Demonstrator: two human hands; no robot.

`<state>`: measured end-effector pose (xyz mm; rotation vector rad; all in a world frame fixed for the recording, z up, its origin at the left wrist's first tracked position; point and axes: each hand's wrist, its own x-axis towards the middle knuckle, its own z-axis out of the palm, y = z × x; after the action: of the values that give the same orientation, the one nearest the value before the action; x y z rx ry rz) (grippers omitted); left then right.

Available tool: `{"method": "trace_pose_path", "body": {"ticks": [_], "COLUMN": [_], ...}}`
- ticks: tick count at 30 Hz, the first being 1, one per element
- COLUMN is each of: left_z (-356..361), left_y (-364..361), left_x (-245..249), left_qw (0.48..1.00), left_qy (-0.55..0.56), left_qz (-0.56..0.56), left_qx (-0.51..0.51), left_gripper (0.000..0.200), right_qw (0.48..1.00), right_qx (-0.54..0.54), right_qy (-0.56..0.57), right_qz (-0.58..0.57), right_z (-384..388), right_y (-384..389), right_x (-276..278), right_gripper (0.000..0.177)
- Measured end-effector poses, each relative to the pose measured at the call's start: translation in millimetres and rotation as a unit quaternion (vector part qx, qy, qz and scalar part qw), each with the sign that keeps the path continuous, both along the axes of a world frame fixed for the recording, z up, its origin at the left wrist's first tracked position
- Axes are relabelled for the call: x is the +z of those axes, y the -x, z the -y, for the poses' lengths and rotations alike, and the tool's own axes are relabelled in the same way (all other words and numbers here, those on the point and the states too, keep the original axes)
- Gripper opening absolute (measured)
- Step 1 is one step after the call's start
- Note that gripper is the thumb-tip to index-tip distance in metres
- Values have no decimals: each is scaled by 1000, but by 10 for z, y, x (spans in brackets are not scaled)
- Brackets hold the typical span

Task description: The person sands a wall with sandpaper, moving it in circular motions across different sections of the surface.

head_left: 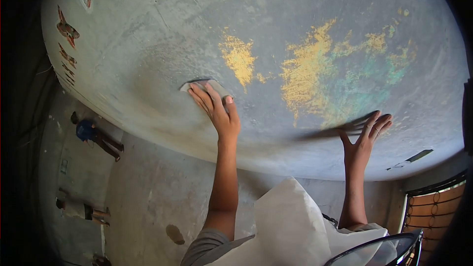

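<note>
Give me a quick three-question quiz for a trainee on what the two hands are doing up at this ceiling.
1. Multiple choice: what does the left hand press against the ceiling? A) a brush B) a flat grey pad C) a roller
2. True or false: the right hand is clenched in a fist.
3. Fill in: the biggest patches of old paint are ____ in colour.
Key: 1 B. 2 False, its fingers are spread open against the ceiling. 3 Yellow.
</note>
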<state>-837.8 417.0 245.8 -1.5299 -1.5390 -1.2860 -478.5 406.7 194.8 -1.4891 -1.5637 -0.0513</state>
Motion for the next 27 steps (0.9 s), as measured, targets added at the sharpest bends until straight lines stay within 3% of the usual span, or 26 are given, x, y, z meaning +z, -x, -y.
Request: {"method": "trace_pose_path", "body": {"ticks": [8, 13, 17, 18, 21, 24, 27], "left_z": [4, 17, 55, 49, 36, 17, -38], "left_y": [-40, -45, 10, 9, 19, -10, -64], "left_x": [738, 445, 45, 76, 327, 721, 752], "left_qw": [999, 1000, 1000, 1000, 1000, 1000, 999], "left_qy": [-22, -17, 23, 20, 15, -13, -30], "left_qz": [6, -11, 1, -1, -2, -18, -18], "left_qx": [-24, -11, 2, 7, 12, 3, 11], "left_gripper": [66, 67, 66, 66, 66, 64, 64], "right_qw": [1000, 998, 997, 1000, 998, 998, 997], "right_qx": [16, 51, 38, 7, -13, -20, -46], "right_qy": [0, 27, -62, -12, -19, -18, -22], "right_qz": [17, 6, -31, -3, 54, 49, 58], "right_z": [31, 248, 260, 218, 51, 15, -22], "right_y": [-111, -241, -432, -462, -474, -363, -331], "right_x": [-19, 222, 207, 165, -29, -34, -49], "right_gripper": [115, 107, 107, 111, 117, 122, 123]}}
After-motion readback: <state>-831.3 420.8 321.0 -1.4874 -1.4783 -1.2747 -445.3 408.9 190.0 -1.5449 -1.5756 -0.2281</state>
